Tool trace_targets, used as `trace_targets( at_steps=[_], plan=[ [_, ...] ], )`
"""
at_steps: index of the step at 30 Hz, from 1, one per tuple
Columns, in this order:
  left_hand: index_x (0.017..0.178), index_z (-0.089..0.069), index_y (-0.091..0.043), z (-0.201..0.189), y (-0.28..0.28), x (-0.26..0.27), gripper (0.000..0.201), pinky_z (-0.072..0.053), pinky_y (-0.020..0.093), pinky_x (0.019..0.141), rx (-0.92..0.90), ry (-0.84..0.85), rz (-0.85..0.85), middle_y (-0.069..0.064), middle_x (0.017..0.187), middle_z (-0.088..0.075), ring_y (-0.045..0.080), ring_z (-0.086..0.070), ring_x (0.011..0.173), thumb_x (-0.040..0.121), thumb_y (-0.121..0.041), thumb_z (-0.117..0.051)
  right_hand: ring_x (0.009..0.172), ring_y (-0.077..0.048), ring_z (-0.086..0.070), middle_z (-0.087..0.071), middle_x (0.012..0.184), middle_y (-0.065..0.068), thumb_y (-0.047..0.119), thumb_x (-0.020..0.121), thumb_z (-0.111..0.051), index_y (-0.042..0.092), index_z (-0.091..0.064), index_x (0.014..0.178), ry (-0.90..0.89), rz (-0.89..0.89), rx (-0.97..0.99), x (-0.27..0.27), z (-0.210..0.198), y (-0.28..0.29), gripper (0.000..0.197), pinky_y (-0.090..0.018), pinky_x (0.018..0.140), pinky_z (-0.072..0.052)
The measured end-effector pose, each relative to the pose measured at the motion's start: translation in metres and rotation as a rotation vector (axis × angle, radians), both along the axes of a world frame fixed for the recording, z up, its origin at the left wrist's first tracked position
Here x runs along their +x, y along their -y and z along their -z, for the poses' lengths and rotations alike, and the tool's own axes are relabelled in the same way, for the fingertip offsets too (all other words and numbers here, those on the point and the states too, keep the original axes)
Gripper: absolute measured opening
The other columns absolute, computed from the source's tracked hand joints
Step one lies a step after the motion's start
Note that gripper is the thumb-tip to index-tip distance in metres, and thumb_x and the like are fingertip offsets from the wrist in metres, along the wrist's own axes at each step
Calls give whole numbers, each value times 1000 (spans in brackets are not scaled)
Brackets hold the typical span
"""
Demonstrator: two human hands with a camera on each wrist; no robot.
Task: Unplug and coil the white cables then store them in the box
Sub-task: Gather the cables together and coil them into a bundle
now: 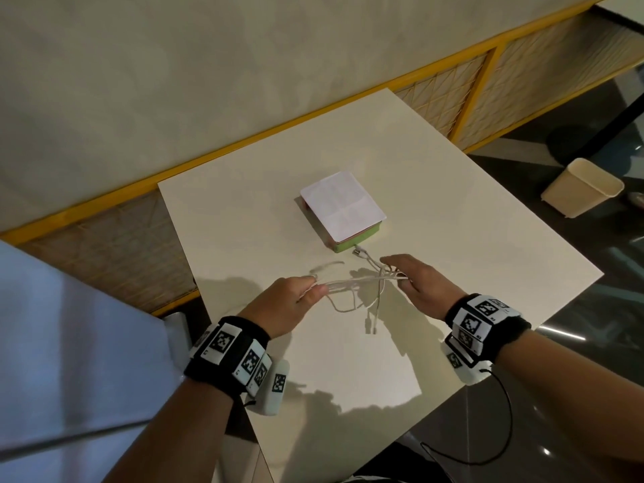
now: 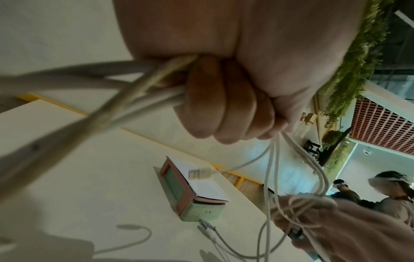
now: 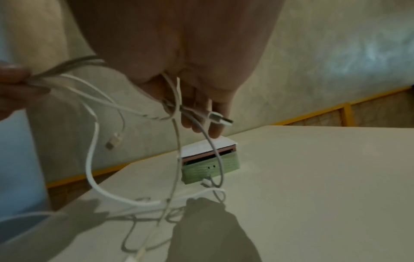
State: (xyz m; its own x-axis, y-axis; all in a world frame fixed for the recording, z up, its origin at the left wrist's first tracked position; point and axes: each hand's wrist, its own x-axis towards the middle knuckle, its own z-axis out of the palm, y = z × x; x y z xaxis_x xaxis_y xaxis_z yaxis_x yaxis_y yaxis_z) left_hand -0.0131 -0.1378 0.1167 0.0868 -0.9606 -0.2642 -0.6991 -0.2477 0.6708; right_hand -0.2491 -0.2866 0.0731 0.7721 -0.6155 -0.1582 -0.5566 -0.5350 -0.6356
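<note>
Coiling goes best if the left hand (image 1: 289, 301), its grip fisted round the gathered white cables (image 1: 355, 282), stays put while the right hand (image 1: 414, 280), fingers hooked through the strands (a tangle), lays even loops above the counter (image 1: 488, 238), near the box (image 1: 343, 210).

Over the near middle of the pale rectangular table (image 1: 453, 210), between left hand (image 1: 285, 305) and right hand (image 1: 418, 284), a bundle of thin white cables (image 1: 359, 281), with loops hanging below it and 1 plug lying on the tabletop just before the small green box under a white paper sheet (image 1: 343, 212). Box behind both hands, near the table's centre. Right of the table, on the floor and well apart, a cream plastic bin (image 1: 582, 193); behind the table, a yellow-framed lattice panel (image 1: 453, 85) along the wall.
</note>
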Motion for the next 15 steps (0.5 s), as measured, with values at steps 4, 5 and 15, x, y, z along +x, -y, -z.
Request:
trace_targets(
  at_steps=[4,5,15],
  plan=[
    [60,-33,-18,-2,-1,10,42,-24,22,49,-12,41,-16,-4,54,-33,11,-32,50,99,-34,-42,133,-26,-40,-39,147,-10,52,95,-22,13,-31,144,-148,54,15,-14,9,-1,63,-30,108,-30],
    [60,-32,-19,-2,-1,12,43,-23,23,49,-11,43,-15,-5,54,-33,11,-32,50,98,-34,-43,134,-27,-38,-38,148,-9,64,90,-14,16,-33,143,-143,56,-23,-19,14,0,74,-34,110,-31],
    [58,-33,-22,9,-7,37,43,-27,31,52,-31,72,-151,-3,52,-37,16,-36,50,97,-34,-44,79,-20,-59,-36,121,-4,36,97,-28,33,-50,112,104,-157,-379,-51,10,-11,27,-35,55,-56]
  ],
)
